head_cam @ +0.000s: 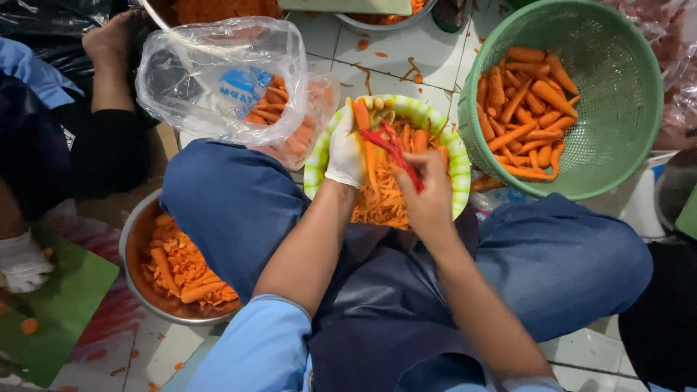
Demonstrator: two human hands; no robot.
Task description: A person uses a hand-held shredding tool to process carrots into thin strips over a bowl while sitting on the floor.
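Over a white tiled floor [406,51] strewn with peelings sit one green plastic basket [624,109] of carrots, one steel bowl [131,239] and one green-rimmed dish [459,163]. Above that dish, the gloved left hand [345,154] grips one orange carrot [363,120]; the bare right hand [428,194] clasps one red peeler [388,145] against it.
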